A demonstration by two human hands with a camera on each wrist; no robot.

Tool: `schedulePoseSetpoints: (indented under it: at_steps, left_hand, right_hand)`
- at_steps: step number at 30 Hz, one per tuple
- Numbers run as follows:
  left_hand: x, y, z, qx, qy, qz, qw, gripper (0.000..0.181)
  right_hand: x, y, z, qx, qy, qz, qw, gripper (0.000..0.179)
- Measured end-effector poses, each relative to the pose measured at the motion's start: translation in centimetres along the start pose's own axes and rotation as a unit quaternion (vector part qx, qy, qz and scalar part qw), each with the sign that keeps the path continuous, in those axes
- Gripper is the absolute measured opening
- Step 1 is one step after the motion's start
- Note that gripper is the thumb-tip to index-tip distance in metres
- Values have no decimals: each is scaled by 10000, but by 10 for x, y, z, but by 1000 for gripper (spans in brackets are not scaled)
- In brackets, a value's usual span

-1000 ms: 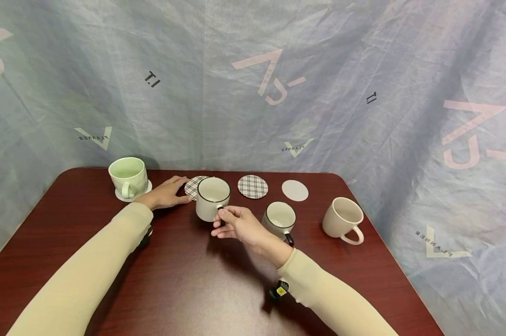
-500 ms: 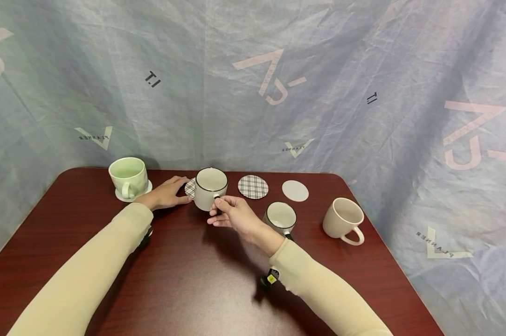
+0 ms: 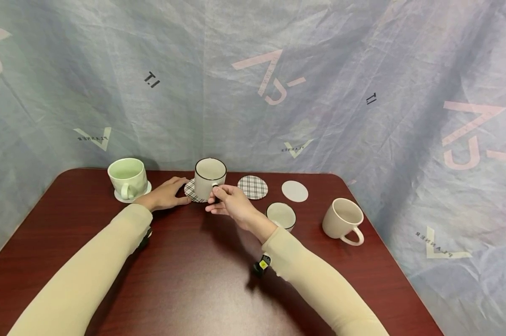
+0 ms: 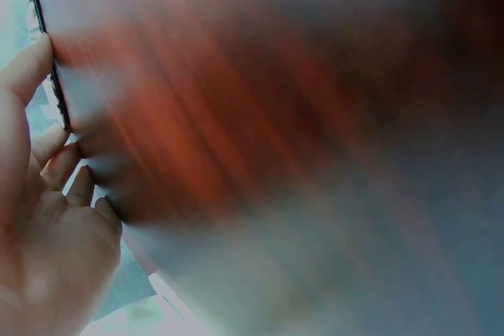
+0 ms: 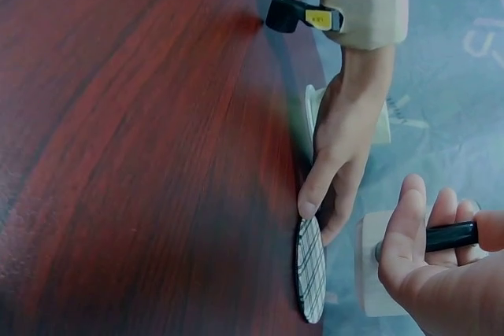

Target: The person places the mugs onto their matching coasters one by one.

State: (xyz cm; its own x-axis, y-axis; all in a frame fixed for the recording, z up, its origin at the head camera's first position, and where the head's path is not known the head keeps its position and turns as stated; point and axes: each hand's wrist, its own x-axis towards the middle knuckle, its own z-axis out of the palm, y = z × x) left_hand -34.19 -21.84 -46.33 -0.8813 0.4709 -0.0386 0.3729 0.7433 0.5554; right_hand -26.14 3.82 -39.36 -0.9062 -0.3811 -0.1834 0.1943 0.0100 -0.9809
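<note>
My right hand [image 3: 238, 205] pinches the black handle [image 5: 450, 237] of a whitish ribbed mug [image 3: 204, 184] with a dark rim. The mug is upright, overlapping a checked round coaster [image 3: 189, 190] in the head view. Seen from the right wrist, a gap separates its base from the coaster. My left hand [image 3: 165, 194] holds the coaster's left edge between thumb and fingertips, and the coaster lies flat on the table. Its dark edge shows side-on in the left wrist view.
A green mug [image 3: 128, 176] stands on a white coaster at back left. To the right are another checked coaster [image 3: 253, 187], a plain white coaster [image 3: 295, 191], a dark-rimmed cup [image 3: 281, 215] partly behind my right wrist, and a beige mug [image 3: 342, 218]. A cloth curtain [image 3: 253, 93] hangs behind the table.
My right hand has carried the ribbed mug away from me and slightly left, from in front of the checked coaster to over it. The left hand has stayed at the coaster's edge.
</note>
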Motion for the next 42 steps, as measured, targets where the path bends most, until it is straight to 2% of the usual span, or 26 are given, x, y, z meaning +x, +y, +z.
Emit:
schedulePoseSetpoints:
  at_steps: [15,32,42]
  left_hand:
    - [0,-2,-2,-38,-13,14,10000,74]
    - [2,-4,-2,-43,-120,-94,9999,78]
    - [0,-1,-1,13,-43,20,10000,78]
  right_hand:
    - [23,-5,6,-74,164,32,9998,25]
    - [47,9,14,51,587,-74,9982,25]
    - [55,17,15,119,792,-74,9968,24]
